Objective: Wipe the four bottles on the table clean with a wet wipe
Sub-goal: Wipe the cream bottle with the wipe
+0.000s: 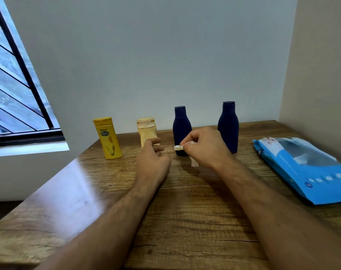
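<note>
Both hands hover over the middle of the wooden table [185,221], forearms reaching in from the near edge. The right hand [204,147] has its fingers curled and pinches a small bunched white wet wipe [178,147] between thumb and fingertips, just in front of the lower part of the left dark blue bottle [181,129]. The left hand [153,158] is loose, fingers relaxed and slightly curled, holding nothing; its fingertips lie in front of the base of the pale orange bottle [147,131], though contact cannot be told.

Along the right side of the table lies a large blue wipes pack [306,168], flat, well apart from the hands.

Four bottles stand upright in a row near the far edge, against the pale wall [165,55]. From the right: the taller right dark blue bottle [228,125], then the left dark blue one, then the pale orange bottle standing on its cap end upward with a wide stained lid, and at the left end a yellow bottle [108,138] with a printed label.

A barred window [15,90] fills the upper left.
</note>
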A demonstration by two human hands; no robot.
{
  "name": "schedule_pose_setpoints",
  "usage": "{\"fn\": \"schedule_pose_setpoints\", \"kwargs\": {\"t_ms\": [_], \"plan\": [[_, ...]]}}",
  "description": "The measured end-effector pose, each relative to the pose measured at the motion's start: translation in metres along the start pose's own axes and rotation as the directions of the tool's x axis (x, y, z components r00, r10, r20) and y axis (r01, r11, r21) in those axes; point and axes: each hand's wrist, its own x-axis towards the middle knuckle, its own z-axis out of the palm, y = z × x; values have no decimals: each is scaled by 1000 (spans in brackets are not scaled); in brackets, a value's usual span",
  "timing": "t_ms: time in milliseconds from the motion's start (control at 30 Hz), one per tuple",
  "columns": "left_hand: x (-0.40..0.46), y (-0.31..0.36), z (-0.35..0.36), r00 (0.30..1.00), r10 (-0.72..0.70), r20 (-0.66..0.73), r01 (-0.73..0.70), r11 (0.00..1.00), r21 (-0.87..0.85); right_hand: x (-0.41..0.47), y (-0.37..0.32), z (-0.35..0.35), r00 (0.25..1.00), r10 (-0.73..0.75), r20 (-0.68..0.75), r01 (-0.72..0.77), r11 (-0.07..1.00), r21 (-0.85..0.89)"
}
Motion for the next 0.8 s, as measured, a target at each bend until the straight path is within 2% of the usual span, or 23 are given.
{"fn": "schedule_pose_setpoints", "kwargs": {"t_ms": [167,267,367,600,800], "plan": [[9,-2,0,955,117,-272,-115,993,25,3,3,12,993,-107,-48,109,994,33],[24,-7,5,921,166,-353,-128,983,130,4,3,15,988,-143,-57,144,989,19],[38,-10,11,906,131,-402,-77,986,149,7,3,18,981,-175,-81,177,984,24],[69,-17,19,945,-96,-313,86,995,-44,8,1,21,972,-203,-122,206,978,13],[63,-14,15,959,-110,-262,116,993,7,6,0,18,967,-218,-128,223,975,24]]}}
